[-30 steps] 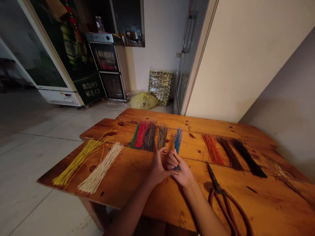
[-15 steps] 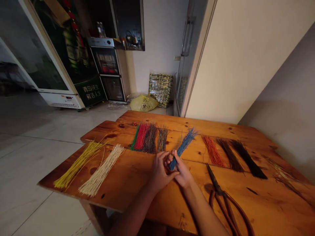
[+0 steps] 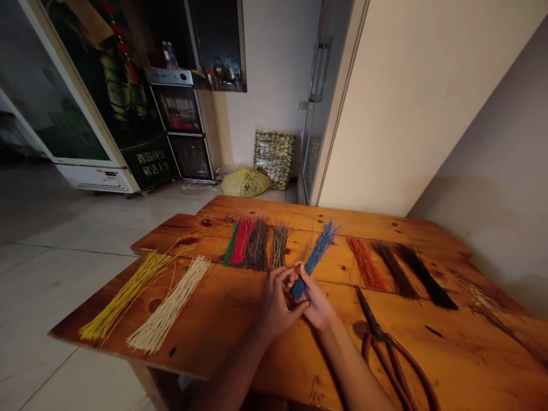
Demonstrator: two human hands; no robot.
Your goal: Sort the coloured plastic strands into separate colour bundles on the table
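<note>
My right hand is closed around the lower part of a bundle of blue strands. The bundle leans up and to the right, its loose tips fanning out above the table. My left hand curves around the bundle's lower end from the left, fingers bent against it and the thumb reaching towards its base. Part of the left fingers' contact is hidden. To the right of my forearm lie large scissors with brown handles, blades pointing away. Close beyond my left hand is a small bundle of multicoloured strands.
Yellow strands and cream strands lie on the wooden table at left. Green, red and dark mixed bundles lie behind. Orange, brown and black bundles are at right, beside loose scraps.
The view has shifted slightly, so the table and its bundles appear a little further left. Both hands keep nearly the same pose around the blue bundle.
</note>
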